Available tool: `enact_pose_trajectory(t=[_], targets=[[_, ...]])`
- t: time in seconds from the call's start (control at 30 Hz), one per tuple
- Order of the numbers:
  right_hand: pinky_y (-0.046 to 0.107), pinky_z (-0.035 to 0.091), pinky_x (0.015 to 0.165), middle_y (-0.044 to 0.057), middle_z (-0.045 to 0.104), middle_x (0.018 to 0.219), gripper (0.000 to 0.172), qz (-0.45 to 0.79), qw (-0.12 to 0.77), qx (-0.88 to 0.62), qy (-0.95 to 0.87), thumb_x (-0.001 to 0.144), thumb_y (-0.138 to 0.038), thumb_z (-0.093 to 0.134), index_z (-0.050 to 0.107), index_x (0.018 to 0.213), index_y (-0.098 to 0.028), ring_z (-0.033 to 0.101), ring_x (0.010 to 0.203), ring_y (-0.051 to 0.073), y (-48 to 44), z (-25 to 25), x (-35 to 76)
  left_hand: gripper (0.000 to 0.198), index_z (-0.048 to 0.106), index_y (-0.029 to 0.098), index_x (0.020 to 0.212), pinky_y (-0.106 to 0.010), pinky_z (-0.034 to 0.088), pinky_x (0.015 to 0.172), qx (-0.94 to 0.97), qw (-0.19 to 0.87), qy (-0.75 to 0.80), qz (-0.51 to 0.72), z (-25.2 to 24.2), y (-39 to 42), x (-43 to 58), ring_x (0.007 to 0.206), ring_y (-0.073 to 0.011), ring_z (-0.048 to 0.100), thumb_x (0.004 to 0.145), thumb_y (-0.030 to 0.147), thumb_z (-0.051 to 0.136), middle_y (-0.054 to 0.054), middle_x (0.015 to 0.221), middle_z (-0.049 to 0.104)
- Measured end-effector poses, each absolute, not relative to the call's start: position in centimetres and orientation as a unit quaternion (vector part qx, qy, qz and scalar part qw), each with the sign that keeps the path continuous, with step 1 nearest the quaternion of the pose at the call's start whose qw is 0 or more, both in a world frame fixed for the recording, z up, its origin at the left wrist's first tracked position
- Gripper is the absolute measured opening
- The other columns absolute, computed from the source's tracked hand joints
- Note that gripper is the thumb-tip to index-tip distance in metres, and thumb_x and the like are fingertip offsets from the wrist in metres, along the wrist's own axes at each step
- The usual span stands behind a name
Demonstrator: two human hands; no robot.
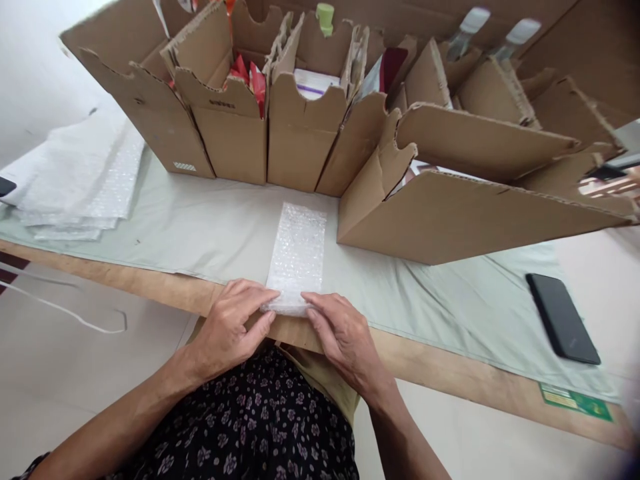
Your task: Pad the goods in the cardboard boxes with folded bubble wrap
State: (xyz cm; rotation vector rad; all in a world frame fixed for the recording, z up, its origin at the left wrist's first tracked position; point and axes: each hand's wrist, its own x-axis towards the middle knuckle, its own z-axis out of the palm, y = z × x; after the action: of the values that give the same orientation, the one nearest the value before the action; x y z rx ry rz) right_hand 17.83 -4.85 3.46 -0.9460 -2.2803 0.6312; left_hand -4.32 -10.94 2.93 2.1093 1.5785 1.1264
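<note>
At the table edge [193, 294], the bubble wrap [299, 250] is held by its near corners.
It is pinched by left hand [235, 321] and right hand [343, 331], fingers nearly closed; its end is best kept square by even pressure.

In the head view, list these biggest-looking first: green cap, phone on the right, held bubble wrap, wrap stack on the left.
1. Wrap stack
2. Held bubble wrap
3. Phone
4. Green cap
</note>
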Motion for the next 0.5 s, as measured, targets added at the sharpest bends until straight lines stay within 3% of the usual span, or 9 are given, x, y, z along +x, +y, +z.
enact_pose_trajectory(t=[0.1,0.2,0.3,0.4,0.5], targets=[[0.037,0.060,0.084,0.008,0.079,0.110,0.025,0.199,0.309,-0.388,-0.845,0.104,-0.021,0.055,0.065,0.127,-0.021,0.074,0.096,0.021,-4.7,3.3,17.6,0.024,0.069,0.017,0.121,-0.034,0.055,0.074,0.701,0.145,0.591,0.371,3.2,-10.3,-4.2,0.078,-0.0185,0.067,0.099,0.019,0.061,-0.004,0.087,0.073],[0.042,0.058,0.088,0.011,0.075,0.119,0.027,0.108,0.341,-0.416,-0.836,0.101,-0.022,0.061,0.064,0.128,-0.022,0.071,0.108,0.026,-5.2,3.3,17.7,0.026,0.069,0.017,0.122,-0.036,0.055,0.074,0.695,0.109,0.625,0.337,3.1,-9.3,-4.1,0.072,-0.0189,0.065,0.098,0.022,0.061,-0.002,0.079,0.071],[0.044,0.054,0.091,0.012,0.074,0.123,0.029,0.079,0.314,-0.393,-0.861,0.099,-0.018,0.063,0.064,0.127,-0.023,0.069,0.114,0.028,-5.7,3.4,17.9,0.023,0.069,0.017,0.119,-0.039,0.054,0.076,0.703,0.074,0.639,0.304,2.6,-8.4,-4.0,0.071,-0.0201,0.063,0.098,0.022,0.061,-0.001,0.076,0.069],[0.047,0.051,0.097,0.011,0.074,0.129,0.029,0.088,0.258,-0.358,-0.893,0.099,-0.018,0.061,0.065,0.127,-0.022,0.065,0.124,0.030,-5.5,3.1,17.8,0.021,0.068,0.017,0.117,-0.041,0.056,0.081,0.709,0.057,0.632,0.307,2.5,-8.4,-4.0,0.082,-0.0227,0.066,0.100,0.024,0.059,-0.006,0.089,0.071],[0.046,0.051,0.097,0.009,0.078,0.120,0.024,0.115,0.275,-0.348,-0.889,0.101,-0.016,0.059,0.067,0.123,-0.020,0.067,0.120,0.028,-4.8,2.9,17.8,0.025,0.066,0.017,0.124,-0.044,0.056,0.094,0.726,0.077,0.593,0.341,3.1,-9.2,-4.2,0.108,-0.0271,0.067,0.101,0.026,0.061,-0.013,0.116,0.070]])
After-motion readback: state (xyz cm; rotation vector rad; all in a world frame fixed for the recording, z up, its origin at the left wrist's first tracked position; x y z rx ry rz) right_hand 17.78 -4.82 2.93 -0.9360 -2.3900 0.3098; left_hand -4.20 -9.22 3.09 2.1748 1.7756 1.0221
